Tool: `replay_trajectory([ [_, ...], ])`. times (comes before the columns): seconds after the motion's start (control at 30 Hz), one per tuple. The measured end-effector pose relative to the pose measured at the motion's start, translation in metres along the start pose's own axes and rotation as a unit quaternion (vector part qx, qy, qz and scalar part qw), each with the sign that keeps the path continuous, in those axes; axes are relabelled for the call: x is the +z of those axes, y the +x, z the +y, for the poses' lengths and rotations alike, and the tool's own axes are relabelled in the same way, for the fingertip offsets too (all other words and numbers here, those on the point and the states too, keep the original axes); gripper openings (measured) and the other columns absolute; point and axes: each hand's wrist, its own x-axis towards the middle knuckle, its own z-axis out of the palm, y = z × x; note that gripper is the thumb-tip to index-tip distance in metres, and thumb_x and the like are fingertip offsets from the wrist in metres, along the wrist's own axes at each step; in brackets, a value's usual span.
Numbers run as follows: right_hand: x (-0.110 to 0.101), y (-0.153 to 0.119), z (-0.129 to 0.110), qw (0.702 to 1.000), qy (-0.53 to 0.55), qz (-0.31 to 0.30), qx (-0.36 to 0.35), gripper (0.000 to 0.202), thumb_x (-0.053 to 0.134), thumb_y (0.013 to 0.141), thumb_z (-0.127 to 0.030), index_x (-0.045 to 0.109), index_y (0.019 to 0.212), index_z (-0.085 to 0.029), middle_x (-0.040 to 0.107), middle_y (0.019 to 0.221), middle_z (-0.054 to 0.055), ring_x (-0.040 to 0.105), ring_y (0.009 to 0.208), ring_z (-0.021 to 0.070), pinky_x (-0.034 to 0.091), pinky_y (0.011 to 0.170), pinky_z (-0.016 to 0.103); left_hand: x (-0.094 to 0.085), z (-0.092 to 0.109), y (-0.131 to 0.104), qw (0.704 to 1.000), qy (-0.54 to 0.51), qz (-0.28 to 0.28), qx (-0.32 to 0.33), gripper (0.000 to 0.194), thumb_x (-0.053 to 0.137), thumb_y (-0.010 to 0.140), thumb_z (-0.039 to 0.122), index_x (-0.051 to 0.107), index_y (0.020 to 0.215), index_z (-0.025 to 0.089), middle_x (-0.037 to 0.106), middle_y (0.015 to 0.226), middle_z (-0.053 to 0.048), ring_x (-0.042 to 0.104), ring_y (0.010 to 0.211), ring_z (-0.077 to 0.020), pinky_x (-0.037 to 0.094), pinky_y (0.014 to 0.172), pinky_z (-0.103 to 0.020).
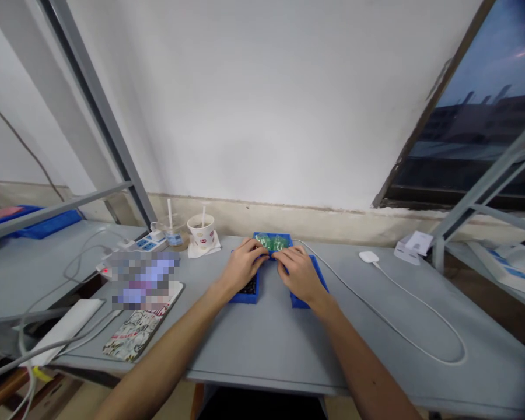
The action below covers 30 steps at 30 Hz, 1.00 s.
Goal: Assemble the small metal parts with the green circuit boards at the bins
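Both hands meet near the middle of the grey table, just in front of a blue tray (291, 237) that holds green pieces (272, 241). My left hand (244, 263) is over a second blue tray (244, 298) with small black parts inside; its fingers are bent and pressed together. Over a third blue tray (301, 302) is my right hand (298, 271), its fingers curled in toward the left fingertips. Whatever lies between the fingertips is too small to make out.
Left on the table (262, 350) are a paper cup (201, 231) with a straw, a clear cup (174, 238), a power strip (151, 242) and a patterned booklet (135, 332). A white charger (368, 257) with its cable lies right, near a small white box (413, 247).
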Motion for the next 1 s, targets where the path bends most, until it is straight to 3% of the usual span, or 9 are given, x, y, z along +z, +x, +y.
replay_trajectory([
  [0.33,0.0,0.002,-0.005,1.0,0.012,0.027,0.004,0.015,0.052,0.103,-0.017,0.065,0.111,-0.018,0.076,0.099,0.007,0.068,0.091,0.0224,0.046,0.087,0.041,-0.003,0.006,-0.004,0.994,-0.06,0.084,0.04,0.016,0.056,0.102,0.023,0.072,0.106,0.02,0.074,0.096,-0.006,0.067,0.092,-0.0182,0.057,0.085,-0.032],
  [0.67,0.001,0.002,-0.002,0.999,0.015,0.043,0.005,0.018,0.049,0.105,-0.021,0.066,0.11,-0.019,0.076,0.099,0.008,0.068,0.091,0.022,0.046,0.086,0.04,0.0,0.011,-0.005,0.99,-0.048,0.102,0.085,0.018,0.054,0.103,0.024,0.071,0.109,0.019,0.075,0.097,-0.007,0.068,0.092,-0.0182,0.059,0.085,-0.033],
  [1.0,0.001,0.0,-0.003,1.0,0.012,0.012,0.018,0.023,0.047,0.105,-0.021,0.069,0.108,-0.019,0.076,0.097,0.008,0.067,0.091,0.0227,0.045,0.087,0.041,0.002,0.01,-0.007,0.999,-0.014,0.043,0.027,0.026,0.051,0.105,0.033,0.072,0.109,0.019,0.075,0.099,-0.007,0.068,0.094,-0.0196,0.056,0.088,-0.034],
])
